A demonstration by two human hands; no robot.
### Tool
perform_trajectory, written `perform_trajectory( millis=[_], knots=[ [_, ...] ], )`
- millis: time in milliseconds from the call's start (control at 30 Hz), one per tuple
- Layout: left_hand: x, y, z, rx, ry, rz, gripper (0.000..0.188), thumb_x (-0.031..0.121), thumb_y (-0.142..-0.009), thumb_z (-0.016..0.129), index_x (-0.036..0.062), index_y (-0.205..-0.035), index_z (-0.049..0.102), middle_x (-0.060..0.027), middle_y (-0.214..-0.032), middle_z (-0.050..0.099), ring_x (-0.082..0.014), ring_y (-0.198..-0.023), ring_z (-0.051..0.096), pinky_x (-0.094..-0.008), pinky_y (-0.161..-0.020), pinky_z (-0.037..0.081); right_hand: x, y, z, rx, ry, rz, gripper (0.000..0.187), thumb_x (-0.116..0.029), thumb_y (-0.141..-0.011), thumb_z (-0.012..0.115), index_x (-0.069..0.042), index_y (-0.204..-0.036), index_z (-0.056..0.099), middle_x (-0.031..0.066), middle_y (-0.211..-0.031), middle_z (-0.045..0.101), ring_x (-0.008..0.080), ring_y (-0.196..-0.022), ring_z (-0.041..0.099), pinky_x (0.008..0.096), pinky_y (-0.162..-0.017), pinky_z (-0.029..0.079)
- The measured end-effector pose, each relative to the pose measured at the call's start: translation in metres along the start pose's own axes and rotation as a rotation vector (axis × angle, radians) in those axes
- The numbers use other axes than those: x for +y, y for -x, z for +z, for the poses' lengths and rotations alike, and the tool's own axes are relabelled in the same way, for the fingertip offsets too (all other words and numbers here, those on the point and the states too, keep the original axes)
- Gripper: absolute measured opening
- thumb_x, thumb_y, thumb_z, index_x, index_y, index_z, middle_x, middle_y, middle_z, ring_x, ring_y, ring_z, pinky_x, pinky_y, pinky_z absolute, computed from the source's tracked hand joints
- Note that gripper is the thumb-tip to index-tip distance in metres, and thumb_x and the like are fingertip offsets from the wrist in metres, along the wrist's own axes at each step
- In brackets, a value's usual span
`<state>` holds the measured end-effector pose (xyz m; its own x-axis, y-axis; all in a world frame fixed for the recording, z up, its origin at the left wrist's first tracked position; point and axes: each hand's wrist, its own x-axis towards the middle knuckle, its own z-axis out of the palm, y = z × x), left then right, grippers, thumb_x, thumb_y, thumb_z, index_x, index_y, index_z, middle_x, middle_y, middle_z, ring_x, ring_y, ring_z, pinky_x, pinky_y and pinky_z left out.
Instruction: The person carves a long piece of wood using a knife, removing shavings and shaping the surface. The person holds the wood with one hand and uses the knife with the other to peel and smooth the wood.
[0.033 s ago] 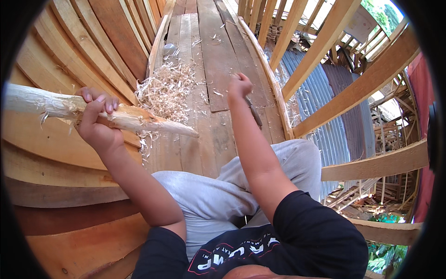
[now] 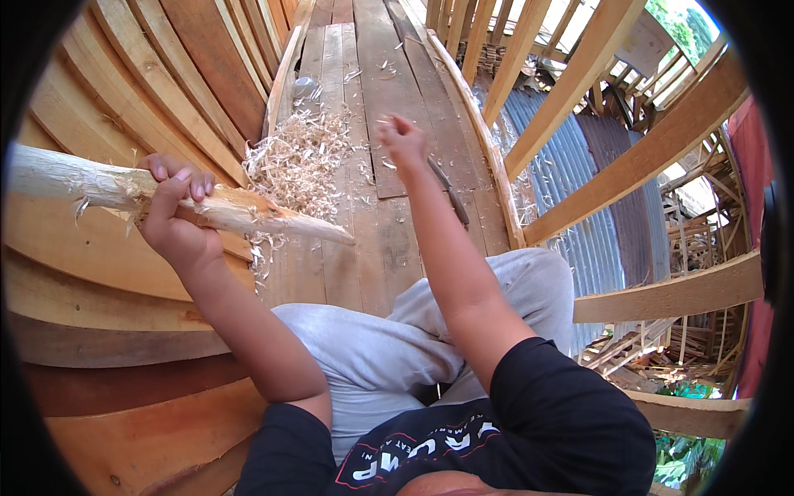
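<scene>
Fingers of the left hand (image 2: 169,219) wrap a pale, roughly whittled wooden stake (image 2: 190,202), its grip clenched round the shaft while the pointed end juts over the plank floor (image 2: 364,149). The right hand (image 2: 403,139) is raised above those planks, fist closed (whether its grip holds anything, I cannot tell). Wood shavings (image 2: 302,161) lie heaped near the floor's left edge, just beyond the stake's tip.

A boatbuilding yard: curved hull planks (image 2: 190,74), wood shavings (image 2: 302,161), bare timber frames (image 2: 579,78).

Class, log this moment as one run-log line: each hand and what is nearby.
left hand: grips whittled stick | right hand: raised, closed on dark-handled tool | wood shavings on plank floor
</scene>
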<state>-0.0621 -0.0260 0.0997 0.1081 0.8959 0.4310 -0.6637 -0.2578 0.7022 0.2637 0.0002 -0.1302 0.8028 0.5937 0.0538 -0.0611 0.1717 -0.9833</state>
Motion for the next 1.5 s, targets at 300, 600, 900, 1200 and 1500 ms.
perform_trajectory(
  millis=[300, 600, 900, 1200, 1500],
  knots=[
    [0.006, 0.002, -0.012, 0.024, -0.060, -0.017, 0.023, -0.003, -0.069, 0.056, 0.0101, -0.083, 0.043, -0.0009, -0.070, 0.041, -0.0128, -0.055, 0.041, -0.0302, -0.060, 0.037, 0.063, 0.005, -0.028, -0.193, 0.952, -0.100, 0.028, -0.005, -0.081, 0.059, -0.001, -0.107, 0.069, 0.0205, -0.101, 0.069, 0.0287, -0.086, 0.068, 0.0376, -0.078, 0.054],
    [0.001, 0.001, -0.009, 0.021, -0.090, -0.055, 0.024, 0.000, -0.069, 0.057, 0.0105, -0.085, 0.042, -0.0008, -0.068, 0.038, -0.0127, -0.055, 0.040, -0.0286, -0.060, 0.036, 0.099, 0.014, -0.009, -0.414, 1.412, -0.397, 0.018, 0.004, -0.072, 0.059, -0.001, -0.084, 0.072, 0.0226, -0.084, 0.068, 0.0386, -0.087, 0.066, 0.0446, -0.079, 0.053],
    [-0.012, -0.007, -0.019, 0.016, -0.045, -0.106, 0.023, 0.000, -0.070, 0.056, 0.0104, -0.085, 0.042, -0.0009, -0.070, 0.040, -0.0124, -0.057, 0.040, -0.0301, -0.061, 0.036, 0.090, -0.024, 0.004, -0.262, 0.135, 0.330, 0.023, -0.011, -0.080, 0.073, 0.000, -0.100, 0.070, 0.0113, -0.089, 0.070, 0.0208, -0.088, 0.068, 0.0319, -0.074, 0.058],
    [-0.003, -0.008, -0.027, 0.022, -0.043, -0.063, 0.022, -0.002, -0.072, 0.054, 0.0091, -0.087, 0.042, -0.0005, -0.070, 0.039, -0.0119, -0.057, 0.040, -0.0300, -0.062, 0.037, 0.028, -0.018, -0.115, -0.367, 1.725, 0.336, 0.035, -0.021, -0.078, 0.066, -0.002, -0.107, 0.069, 0.0170, -0.116, 0.066, 0.0329, -0.110, 0.062, 0.0418, -0.090, 0.052],
    [-0.011, -0.004, -0.013, 0.007, -0.033, -0.077, 0.022, -0.002, -0.071, 0.056, 0.0091, -0.085, 0.043, -0.0015, -0.071, 0.041, -0.0125, -0.057, 0.041, -0.0303, -0.063, 0.037, -0.085, 0.007, -0.069, -0.665, 0.543, 0.124, 0.031, -0.029, -0.090, 0.065, 0.000, -0.100, 0.066, 0.0076, -0.089, 0.069, 0.0128, -0.081, 0.067, 0.0294, -0.072, 0.055]
  ],
)
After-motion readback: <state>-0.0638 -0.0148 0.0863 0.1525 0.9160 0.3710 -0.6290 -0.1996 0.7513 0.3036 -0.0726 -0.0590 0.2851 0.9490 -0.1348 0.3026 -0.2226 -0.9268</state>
